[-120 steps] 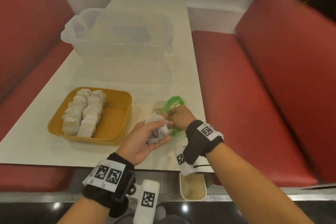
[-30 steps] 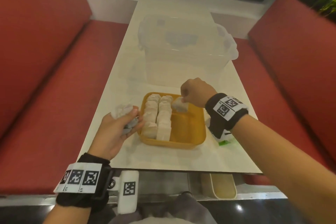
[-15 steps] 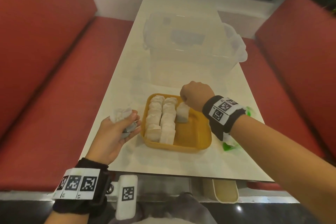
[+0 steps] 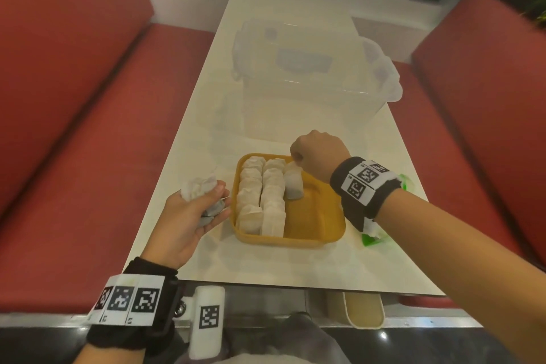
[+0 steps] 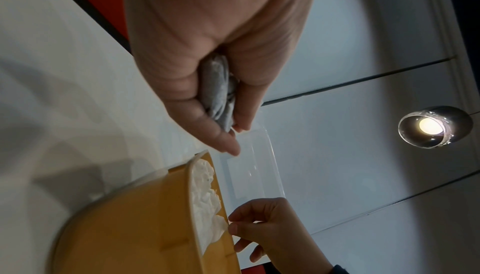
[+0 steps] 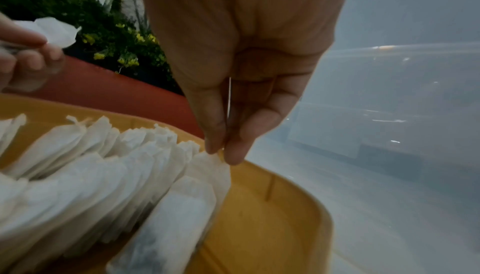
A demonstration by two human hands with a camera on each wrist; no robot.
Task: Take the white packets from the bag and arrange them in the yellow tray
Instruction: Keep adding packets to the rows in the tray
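White packets (image 4: 263,195) in yellow tray (image 4: 313,224)

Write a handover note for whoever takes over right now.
Left hand: grips a bunch of packets beside the tray.
Right hand: pinches the top of a packet at the tray's far end.
Done: two full rows in the tray; third row begun with two packets.
Left: release this packet, place the left hand's bunch. Bag lies right of the tray, contents unclear.
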